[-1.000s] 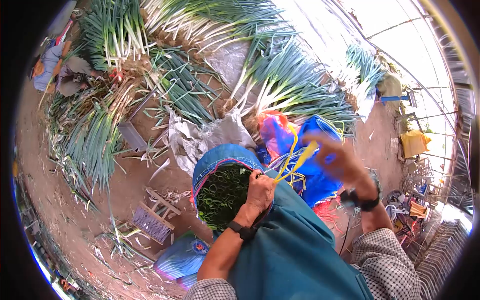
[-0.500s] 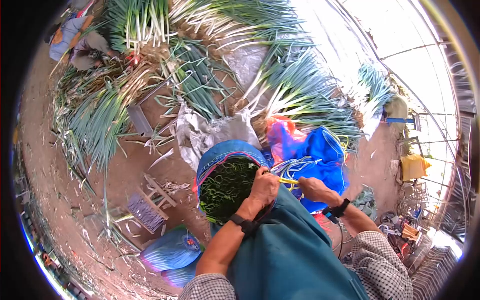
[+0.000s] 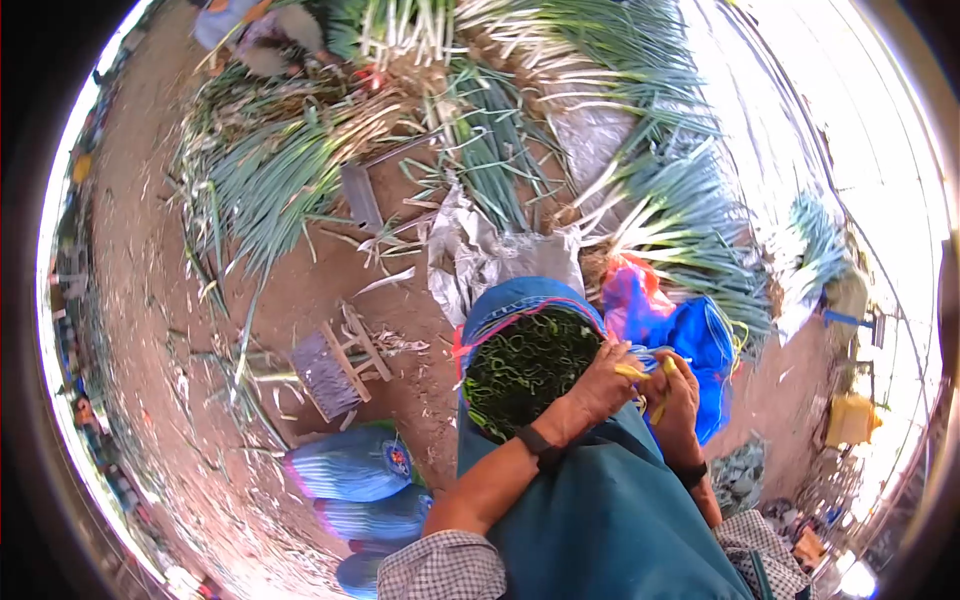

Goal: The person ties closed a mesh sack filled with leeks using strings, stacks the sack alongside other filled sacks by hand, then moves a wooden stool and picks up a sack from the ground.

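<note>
In the head view, an open blue mesh bag (image 3: 508,298) stands against my teal apron, packed with dark green leafy stems (image 3: 525,372). A pink cord (image 3: 478,341) runs around its mouth. My left hand (image 3: 600,388) is closed on a yellow strip (image 3: 630,372) at the bag's right edge. Close beside it, my right hand (image 3: 676,402) pinches the same yellow material, which bends between the fingers. Just behind the hands, a bunch of pale cords (image 3: 650,354) lies over a bright blue bag (image 3: 700,335). My fingertips are partly hidden.
Leeks (image 3: 680,225) lie in large piles across the far ground. Filled blue mesh bags (image 3: 350,465) rest at the lower left, near a small wooden stool (image 3: 330,372). A grey sheet (image 3: 535,258) is spread ahead. Another person (image 3: 275,40) is at the upper left.
The view has shifted, moving the scene rightward. My hands have come closer together; the yellow strip, stretched straight between them before, is now bent.
</note>
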Tool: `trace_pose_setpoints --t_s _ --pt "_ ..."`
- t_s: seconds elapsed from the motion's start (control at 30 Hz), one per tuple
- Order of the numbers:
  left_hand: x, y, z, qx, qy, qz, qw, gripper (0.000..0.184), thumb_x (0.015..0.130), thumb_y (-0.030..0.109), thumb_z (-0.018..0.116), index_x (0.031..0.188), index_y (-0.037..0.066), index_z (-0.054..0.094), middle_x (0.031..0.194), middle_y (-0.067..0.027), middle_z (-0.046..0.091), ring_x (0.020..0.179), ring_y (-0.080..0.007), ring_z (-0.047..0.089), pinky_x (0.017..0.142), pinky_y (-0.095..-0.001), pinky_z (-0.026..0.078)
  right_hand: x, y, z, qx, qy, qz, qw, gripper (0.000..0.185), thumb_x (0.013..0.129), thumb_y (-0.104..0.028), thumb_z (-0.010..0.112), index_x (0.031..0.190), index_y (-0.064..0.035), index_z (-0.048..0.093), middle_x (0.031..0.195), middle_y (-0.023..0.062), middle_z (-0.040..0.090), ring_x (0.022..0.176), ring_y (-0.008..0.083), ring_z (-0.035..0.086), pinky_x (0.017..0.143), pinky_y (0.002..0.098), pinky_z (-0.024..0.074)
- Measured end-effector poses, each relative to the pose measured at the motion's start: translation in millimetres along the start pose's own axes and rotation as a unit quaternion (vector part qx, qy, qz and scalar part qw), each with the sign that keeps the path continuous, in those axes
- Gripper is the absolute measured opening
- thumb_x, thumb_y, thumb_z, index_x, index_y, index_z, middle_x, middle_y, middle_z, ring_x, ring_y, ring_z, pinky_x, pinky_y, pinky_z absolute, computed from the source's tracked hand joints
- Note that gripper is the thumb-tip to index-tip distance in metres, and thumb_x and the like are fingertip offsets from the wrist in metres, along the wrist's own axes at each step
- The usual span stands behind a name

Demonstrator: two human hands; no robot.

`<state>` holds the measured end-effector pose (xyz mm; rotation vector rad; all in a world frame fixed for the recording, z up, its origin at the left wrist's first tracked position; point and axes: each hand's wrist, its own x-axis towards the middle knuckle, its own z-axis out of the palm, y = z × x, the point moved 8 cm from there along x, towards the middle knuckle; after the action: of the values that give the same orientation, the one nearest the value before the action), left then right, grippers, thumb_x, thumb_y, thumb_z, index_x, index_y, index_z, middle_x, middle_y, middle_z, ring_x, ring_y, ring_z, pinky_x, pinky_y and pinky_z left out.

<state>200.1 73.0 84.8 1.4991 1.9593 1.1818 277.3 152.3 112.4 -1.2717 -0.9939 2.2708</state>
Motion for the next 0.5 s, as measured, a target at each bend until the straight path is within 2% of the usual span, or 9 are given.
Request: trace_pose_setpoints --t_s 0.07,0.1,0.13,0.17,0.2,0.27,0.37,0.47,0.5 --pt "-15.5 18.2 -76.7 -0.012 0.123 -0.050 0.991 0.035 0.079 0.016 0.070 0.111 0.004 0.065 0.115 -0.0165 0.062 0.121 -0.0366 0.052 0.108 -0.0494 0.033 -7.3 -6.7 4.4 -0.081 0.014 -0.008 0.997 0.021 0.103 -0.016 0.048 0.109 0.0008 0.059 0.065 -0.0014 0.045 0.053 0.0081 0.040 0.057 0.0268 0.0427" --pt "-33.6 20.0 -121.6 -0.033 0.133 -0.067 0.988 0.041 0.080 0.014 0.073 0.117 0.001 0.062 0.123 -0.0190 0.058 0.121 -0.0367 0.052 0.107 -0.0490 0.035 -7.4 -6.0 7.1 -0.103 0.003 -0.008 0.995 0.021 0.103 -0.016 0.047 0.109 0.0007 0.059 0.065 -0.0015 0.045 0.053 0.0079 0.040 0.057 0.0275 0.0436" --pt "-75.3 -2.6 -141.6 -0.038 0.210 -0.121 0.969 0.034 0.084 0.014 0.071 0.114 0.000 0.063 0.118 -0.0175 0.061 0.117 -0.0350 0.055 0.101 -0.0447 0.042 -6.5 -6.3 10.1 -0.125 -0.008 -0.009 0.992 0.021 0.103 -0.016 0.047 0.109 0.0005 0.058 0.064 -0.0017 0.045 0.053 0.0076 0.040 0.057 0.0283 0.0445" --pt "-127.2 -30.9 -155.9 -0.006 0.268 -0.206 0.941 0.023 0.090 0.016 0.065 0.109 0.004 0.064 0.108 -0.0140 0.064 0.105 -0.0337 0.060 0.090 -0.0429 0.047 -4.4 -5.7 11.2 -0.137 -0.018 -0.015 0.990 0.021 0.103 -0.015 0.047 0.109 0.0006 0.058 0.064 -0.0017 0.045 0.052 0.0076 0.040 0.058 0.0287 0.0456" --pt "-195.3 -80.0 -146.1 -0.094 0.264 -0.388 0.878 0.015 0.093 0.016 0.060 0.103 0.007 0.066 0.102 -0.0110 0.067 0.097 -0.0339 0.063 0.083 -0.0423 0.049 -2.4 -3.4 11.0 -0.150 -0.026 -0.021 0.988 0.021 0.103 -0.015 0.046 0.109 0.0007 0.058 0.064 -0.0017 0.045 0.052 0.0076 0.040 0.058 0.0292 0.0467" --pt "-294.6 -117.5 -161.4 -0.096 0.268 -0.637 0.717 0.026 0.092 0.009 0.055 0.117 0.009 0.063 0.116 -0.0127 0.064 0.109 -0.0360 0.059 0.093 -0.0449 0.046 -1.7 -1.8 11.2 -0.180 -0.041 -0.013 0.983 0.021 0.103 -0.015 0.046 0.109 0.0009 0.058 0.063 -0.0016 0.045 0.052 0.0078 0.041 0.059 0.0303 0.0487" --pt "-304.1 -126.0 -173.1 0.166 0.241 -0.429 0.854 0.044 0.089 0.005 0.052 0.133 0.009 0.054 0.131 -0.0158 0.056 0.124 -0.0379 0.050 0.105 -0.0485 0.038 1.1 0.9 14.4 -0.230 -0.050 0.013 0.972 0.022 0.104 -0.017 0.044 0.110 -0.0004 0.058 0.063 -0.0009 0.045 0.046 0.0095 0.039 0.060 0.0329 0.0509" --pt "-256.6 -147.4 -178.2 0.170 0.162 -0.305 0.923 0.060 0.087 0.004 0.052 0.146 0.011 0.041 0.141 -0.0182 0.046 0.134 -0.0382 0.039 0.112 -0.0508 0.030 2.8 5.0 19.7 -0.275 -0.079 0.014 0.958 0.022 0.104 -0.016 0.045 0.110 -0.0002 0.058 0.061 -0.0013 0.044 0.045 0.0096 0.039 0.060 0.0327 0.0508" --pt "-246.3 -161.2 -167.6 0.165 0.149 -0.264 0.939 0.056 0.087 0.006 0.053 0.142 0.011 0.045 0.138 -0.0184 0.049 0.133 -0.0376 0.042 0.111 -0.0510 0.030 1.5 6.1 22.9 -0.273 -0.077 0.015 0.959 0.019 0.102 -0.013 0.048 0.108 0.0014 0.058 0.062 -0.0014 0.045 0.049 0.0091 0.043 0.059 0.0327 0.0516"
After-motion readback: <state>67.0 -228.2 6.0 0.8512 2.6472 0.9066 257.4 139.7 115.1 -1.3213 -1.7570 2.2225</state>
